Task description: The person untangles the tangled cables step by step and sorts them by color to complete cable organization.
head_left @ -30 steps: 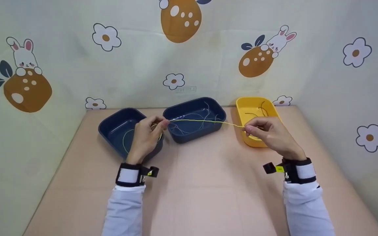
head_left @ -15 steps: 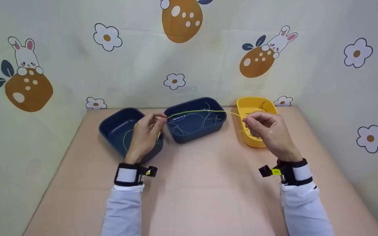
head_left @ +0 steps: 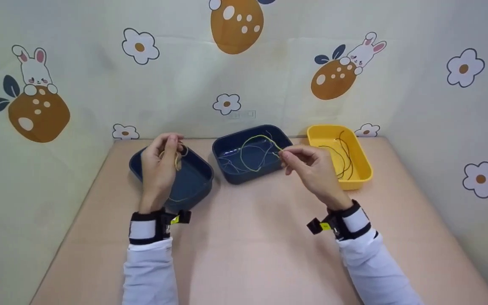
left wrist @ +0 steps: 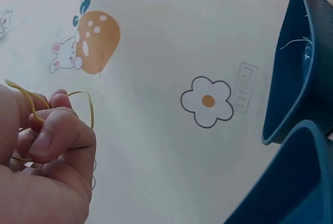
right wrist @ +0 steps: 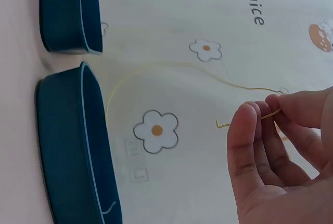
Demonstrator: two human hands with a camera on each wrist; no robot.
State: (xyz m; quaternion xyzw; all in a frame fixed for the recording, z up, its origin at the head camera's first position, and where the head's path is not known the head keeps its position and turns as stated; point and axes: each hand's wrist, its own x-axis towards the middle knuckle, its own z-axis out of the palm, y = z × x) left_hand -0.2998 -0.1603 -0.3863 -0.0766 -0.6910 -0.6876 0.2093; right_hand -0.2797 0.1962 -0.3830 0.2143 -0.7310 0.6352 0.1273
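In the head view my right hand [head_left: 316, 173] pinches a thin yellow string [head_left: 261, 135] between thumb and fingertips. The string bows out leftward in a loose loop over the middle blue box [head_left: 236, 177]. A short end of it pokes past the fingertips in the right wrist view. My left hand [head_left: 158, 167], raised over the left blue box [head_left: 195, 180], has curled fingers around a looped yellow cord [left wrist: 91, 110]. Parts of that cord are hidden among the fingers. No string shows stretched across the gap between the hands.
Pale strings [head_left: 227, 163] lie inside the middle blue box. To the right, a yellow box [head_left: 364, 169] holds dark strings [head_left: 347, 154]. A thin yellowish strand [head_left: 179, 200] shows in the left blue box. Behind the boxes rises a printed cloth wall [head_left: 184, 76].
The yellow string drawn between both hands now hangs as a loop from my right hand alone. My left hand has moved left and slightly up, and my right hand has moved left.
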